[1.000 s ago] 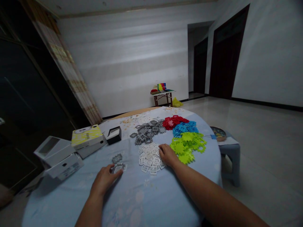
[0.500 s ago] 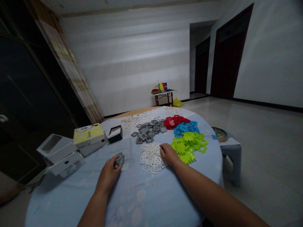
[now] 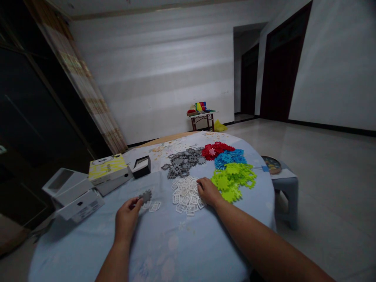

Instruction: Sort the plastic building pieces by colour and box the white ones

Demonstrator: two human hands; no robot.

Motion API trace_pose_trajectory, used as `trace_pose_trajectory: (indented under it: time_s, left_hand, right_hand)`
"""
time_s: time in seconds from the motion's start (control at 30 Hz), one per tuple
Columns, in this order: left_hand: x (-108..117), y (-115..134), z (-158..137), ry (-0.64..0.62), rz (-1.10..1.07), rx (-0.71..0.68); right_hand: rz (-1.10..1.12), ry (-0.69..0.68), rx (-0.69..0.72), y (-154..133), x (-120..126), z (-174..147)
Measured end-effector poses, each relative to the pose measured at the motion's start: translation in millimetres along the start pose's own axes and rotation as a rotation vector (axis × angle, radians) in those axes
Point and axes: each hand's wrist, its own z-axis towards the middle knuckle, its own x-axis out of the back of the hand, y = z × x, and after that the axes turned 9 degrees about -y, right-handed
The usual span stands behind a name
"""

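My left hand (image 3: 128,215) pinches a grey toothed, gear-like piece (image 3: 145,195) between thumb and fingers, just above the tablecloth. Close to those fingertips lie a few flat white frame-like pieces (image 3: 155,206). At the right edge of a pile of similar white pieces (image 3: 188,196) rests my right hand (image 3: 209,192), its fingers curled down; anything inside them is hidden. A heap of grey toothed pieces (image 3: 183,161) sits just beyond the white pile. Lime-green gear-like pieces (image 3: 232,182) are heaped beside my right hand.
Blue (image 3: 230,157) and red (image 3: 216,150) gear-like heaps lie behind the green one. On the left stand a small black box (image 3: 141,167), a yellow-and-white box (image 3: 108,170) and white boxes (image 3: 70,188). A grey stool (image 3: 286,182) is beyond the table's right edge.
My left hand has drawn slightly left, and the grey piece has turned in its fingers. More of the white pieces beside it now show. My right hand stays at the white pile.
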Motion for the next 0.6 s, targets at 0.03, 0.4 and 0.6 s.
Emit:
trace_pose_trajectory:
  time_s: [0.03, 0.4, 0.6]
  left_hand:
    - [0.2, 0.0, 0.4, 0.031, -0.044, 0.034]
    - [-36.3, 53.7, 33.6, -0.342, -0.517, 0.293]
    - [-66.1, 95.0, 76.4, -0.333, -0.699, 0.186]
  right_hand:
    - [0.003, 0.002, 0.002, -0.4, 0.4, -0.2]
    - [0.007, -0.014, 0.000, -3.5, 2.4, 0.5]
    - [0.012, -0.022, -0.005, -3.5, 4.2, 0.3]
